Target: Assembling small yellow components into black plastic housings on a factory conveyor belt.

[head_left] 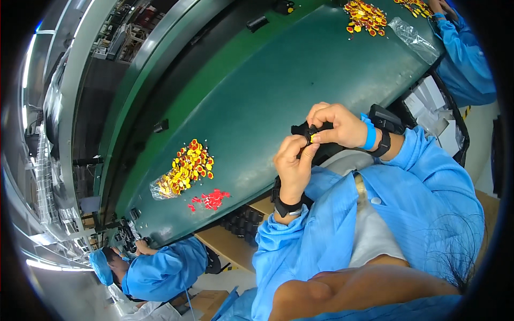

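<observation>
Close to my body, over the near edge of the green work surface (257, 117), both hands come together at a small black part (299, 129). My left hand (293, 163) is closed around its lower side, thumb and fingers pinched. From the right, my right hand (342, 125) pinches at the same part. By the right thumb tip shows a small yellow piece (312, 138), against the black part. Fingers cover most of the part, so its exact kind is hidden.
Left on the surface are a pile of yellow-and-red pieces (190, 167), a clear bag (160, 189) and red pieces (213, 199). Another pile (366, 18) lies far right. Black parts (160, 126) sit along the far strip. Co-workers in blue (163, 270) flank both ends. A box (243, 226) holds black parts.
</observation>
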Tool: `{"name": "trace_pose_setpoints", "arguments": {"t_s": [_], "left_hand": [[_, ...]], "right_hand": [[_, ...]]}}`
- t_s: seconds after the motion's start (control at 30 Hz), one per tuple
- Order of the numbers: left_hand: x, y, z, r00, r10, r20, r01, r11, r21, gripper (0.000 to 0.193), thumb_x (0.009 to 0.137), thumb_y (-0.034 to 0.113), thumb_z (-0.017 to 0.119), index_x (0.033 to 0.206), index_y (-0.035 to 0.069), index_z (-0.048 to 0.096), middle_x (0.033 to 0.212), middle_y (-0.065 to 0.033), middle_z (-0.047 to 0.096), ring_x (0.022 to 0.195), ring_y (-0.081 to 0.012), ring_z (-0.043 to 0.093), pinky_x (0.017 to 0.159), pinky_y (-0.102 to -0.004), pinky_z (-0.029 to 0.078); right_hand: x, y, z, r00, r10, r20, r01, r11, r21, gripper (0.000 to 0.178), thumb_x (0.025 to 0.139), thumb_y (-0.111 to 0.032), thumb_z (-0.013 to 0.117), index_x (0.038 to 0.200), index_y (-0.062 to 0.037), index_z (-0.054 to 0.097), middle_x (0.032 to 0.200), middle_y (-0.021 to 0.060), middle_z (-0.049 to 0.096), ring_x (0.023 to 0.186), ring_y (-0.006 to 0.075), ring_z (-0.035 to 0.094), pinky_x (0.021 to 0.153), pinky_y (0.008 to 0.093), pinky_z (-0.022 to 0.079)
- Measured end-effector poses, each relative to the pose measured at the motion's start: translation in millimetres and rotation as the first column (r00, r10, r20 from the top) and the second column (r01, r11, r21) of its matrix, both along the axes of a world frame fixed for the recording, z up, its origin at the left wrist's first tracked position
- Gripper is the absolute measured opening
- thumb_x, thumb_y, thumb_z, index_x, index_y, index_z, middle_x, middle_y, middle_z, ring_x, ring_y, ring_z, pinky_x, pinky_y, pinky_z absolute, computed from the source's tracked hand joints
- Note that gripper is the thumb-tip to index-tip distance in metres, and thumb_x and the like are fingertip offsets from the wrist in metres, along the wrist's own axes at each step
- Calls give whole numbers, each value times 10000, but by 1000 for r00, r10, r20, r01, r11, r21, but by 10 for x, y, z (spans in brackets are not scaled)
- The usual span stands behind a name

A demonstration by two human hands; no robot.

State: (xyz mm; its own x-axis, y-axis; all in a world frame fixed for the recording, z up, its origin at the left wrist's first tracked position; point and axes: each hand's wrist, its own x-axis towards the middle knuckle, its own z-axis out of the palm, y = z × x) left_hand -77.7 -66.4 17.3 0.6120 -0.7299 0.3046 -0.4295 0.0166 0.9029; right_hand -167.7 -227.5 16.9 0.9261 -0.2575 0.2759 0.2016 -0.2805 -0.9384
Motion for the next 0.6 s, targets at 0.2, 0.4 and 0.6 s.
{"name": "trace_pose_setpoints", "arguments": {"t_s": [0.2,0.4,0.6], "left_hand": [[163,-83,71,999,-40,27,38,997,60,126,750,15,719,783,-27,605,786,-63,583,669,-119,530,592,-235,433],[1096,-181,20,989,137,60,-139,990,35,123,789,74,707,802,-13,620,763,-60,600,675,-130,549,605,-259,448],[2483,-511,19,782,410,470,-543,819,188,209,784,171,690,866,-19,660,845,-147,651,727,-276,628,692,-364,492]], "right_hand": [[68,-14,-56,999,-48,12,46,993,105,302,708,-140,739,680,-13,466,824,82,570,791,183,505,745,313,416],[-31,-330,-71,970,-226,-91,242,942,235,529,804,-178,701,1268,-53,479,1250,90,494,1003,185,545,806,294,482],[-322,-493,-310,862,-475,-177,490,870,53,294,814,-84,658,1076,9,563,947,82,564,799,137,595,710,273,506]]}}
